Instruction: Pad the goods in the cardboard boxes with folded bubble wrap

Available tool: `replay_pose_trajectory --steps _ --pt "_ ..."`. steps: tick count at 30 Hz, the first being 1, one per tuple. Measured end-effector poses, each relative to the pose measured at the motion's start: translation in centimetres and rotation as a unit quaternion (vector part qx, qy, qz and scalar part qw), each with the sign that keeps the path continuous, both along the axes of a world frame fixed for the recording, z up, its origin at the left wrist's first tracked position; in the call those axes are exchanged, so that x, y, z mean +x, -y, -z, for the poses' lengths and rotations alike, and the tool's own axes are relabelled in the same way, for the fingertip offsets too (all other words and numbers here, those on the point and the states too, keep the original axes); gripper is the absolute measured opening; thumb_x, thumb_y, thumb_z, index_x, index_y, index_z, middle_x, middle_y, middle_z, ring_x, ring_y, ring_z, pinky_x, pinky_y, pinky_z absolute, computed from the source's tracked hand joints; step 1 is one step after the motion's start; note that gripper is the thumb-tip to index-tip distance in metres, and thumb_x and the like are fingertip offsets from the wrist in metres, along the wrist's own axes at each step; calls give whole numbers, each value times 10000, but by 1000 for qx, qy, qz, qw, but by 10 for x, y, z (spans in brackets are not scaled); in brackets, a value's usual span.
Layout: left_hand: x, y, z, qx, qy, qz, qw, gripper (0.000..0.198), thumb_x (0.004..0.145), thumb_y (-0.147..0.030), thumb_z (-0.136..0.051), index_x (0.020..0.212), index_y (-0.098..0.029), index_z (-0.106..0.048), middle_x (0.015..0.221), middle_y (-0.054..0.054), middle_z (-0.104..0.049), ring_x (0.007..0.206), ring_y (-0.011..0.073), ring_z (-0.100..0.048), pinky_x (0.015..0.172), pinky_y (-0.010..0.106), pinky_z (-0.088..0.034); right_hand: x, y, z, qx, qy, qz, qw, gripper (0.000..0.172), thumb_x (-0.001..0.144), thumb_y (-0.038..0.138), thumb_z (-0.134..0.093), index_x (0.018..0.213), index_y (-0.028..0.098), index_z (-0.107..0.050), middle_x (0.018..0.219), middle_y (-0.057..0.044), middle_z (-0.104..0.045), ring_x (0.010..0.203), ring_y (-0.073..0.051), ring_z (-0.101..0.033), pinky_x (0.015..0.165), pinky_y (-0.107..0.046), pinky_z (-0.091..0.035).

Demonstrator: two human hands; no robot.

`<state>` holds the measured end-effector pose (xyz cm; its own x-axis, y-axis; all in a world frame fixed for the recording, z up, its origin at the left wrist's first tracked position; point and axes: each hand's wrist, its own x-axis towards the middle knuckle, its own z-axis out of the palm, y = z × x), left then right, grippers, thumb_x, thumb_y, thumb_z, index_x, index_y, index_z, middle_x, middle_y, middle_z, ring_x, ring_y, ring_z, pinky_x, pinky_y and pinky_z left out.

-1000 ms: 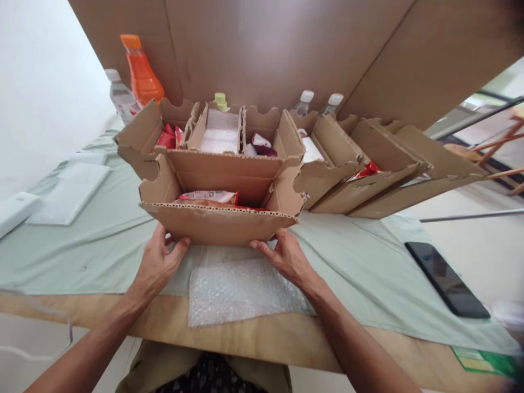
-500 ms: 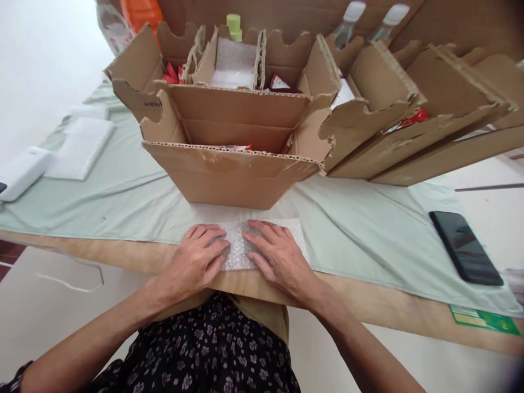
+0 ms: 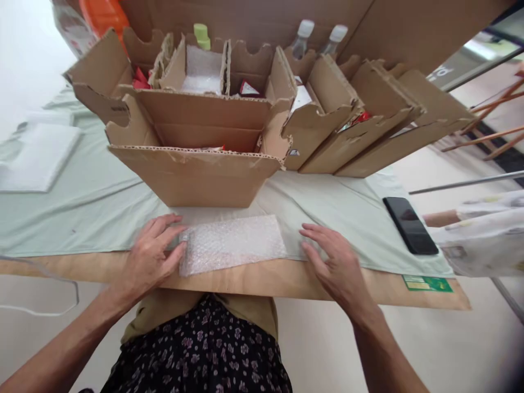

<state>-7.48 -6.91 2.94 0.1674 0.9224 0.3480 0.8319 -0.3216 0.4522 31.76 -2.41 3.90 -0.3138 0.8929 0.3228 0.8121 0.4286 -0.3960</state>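
A flat piece of bubble wrap [image 3: 235, 243] lies across the front edge of the table, on the pale green cloth and the bare wood. My left hand [image 3: 153, 254] is at its left end, fingers apart, with the fingertips touching or just beside the edge. My right hand [image 3: 333, 262] rests to the right of the wrap, apart from it, fingers spread and nothing held. Just behind the wrap stands an open cardboard box [image 3: 200, 177] with something partly red low inside.
More open cardboard compartments [image 3: 323, 131] stand behind and to the right. White sheets [image 3: 45, 150] lie at the left. A black phone [image 3: 410, 225] and a green card [image 3: 428, 284] are at the right, near another person's sleeve [image 3: 483, 234]. Bottles [image 3: 302, 39] stand at the back.
My hands have moved apart, the left one leftward and the right one off the wrap to the right. More of the wrap shows. The view has shifted right, and another person's arm now shows.
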Motion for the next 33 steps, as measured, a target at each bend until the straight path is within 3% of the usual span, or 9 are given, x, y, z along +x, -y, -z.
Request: replay_pose_trajectory --steps 4,7,10,14,19,24,27,29,33 --pt "5 -7 9 -22 -56 -17 998 303 926 -349 -564 1146 -196 -706 1327 178 -682 1289 399 -606 1058 591 -526 -45 -37 11 -59 24 -34 997 366 961 352 -588 1281 204 -686 1416 -155 -673 1289 -355 -629 1054 -564 -511" --pt "10 -6 10 -30 -44 -24 998 178 914 -313 -553 924 -208 -696 1336 184 -684 1312 406 -600 1029 589 -542 -57 -46 14 -80 21 -49 995 192 916 319 -612 1040 198 -696 1398 -169 -676 1257 -372 -642 990 -559 -530" --pt "15 0 1 -49 8 -38 998 129 911 -288 -548 837 -237 -641 1192 129 -752 1144 342 -705 924 507 -597 -52 -33 7 -101 -56 -56 992 68 925 291 -578 915 236 -617 1279 -120 -732 1139 -310 -696 925 -479 -557" --pt "30 6 -16 -78 70 -32 994 179 941 -270 -560 1106 -255 -628 914 18 -772 800 219 -761 701 325 -615 -31 -1 -5 -169 -176 16 970 184 945 353 -602 1103 262 -629 917 -30 -744 765 -198 -699 678 -317 -560" --pt "82 -14 -38 51 37 107 992 427 1005 -117 -482 1412 -240 -520 1019 45 -746 890 191 -742 801 306 -603 2 50 -5 -230 -315 90 916 596 975 462 -643 1512 244 -500 837 -12 -707 656 -166 -662 597 -284 -557" --pt "158 -76 -62 130 -77 246 957 401 1020 -62 -421 1361 -191 -588 983 58 -704 881 198 -687 829 346 -564 9 102 2 -258 -367 205 870 651 955 503 -697 1536 260 -528 618 36 -614 562 -177 -630 591 -317 -597" --pt "187 -102 -60 155 -85 264 948 420 1027 -72 -458 1419 -183 -558 1253 126 -678 1209 278 -639 1025 466 -526 -3 119 11 -309 -408 174 841 614 940 531 -705 1477 249 -604 653 21 -650 560 -165 -633 580 -311 -605" --pt "189 -99 -51 149 -53 289 944 416 1005 -45 -472 1380 -185 -585 1387 151 -633 1359 314 -554 1102 533 -482 -12 125 17 -354 -438 147 813 589 931 547 -712 1429 238 -651 758 -14 -712 608 -165 -661 609 -314 -618" --pt "160 -56 -33 27 34 358 933 403 919 -10 -509 1252 -190 -647 1221 123 -716 1289 302 -597 1047 511 -546 -18 130 25 -396 -491 119 767 554 937 542 -711 1407 254 -655 1019 -85 -794 916 -238 -765 798 -363 -650"
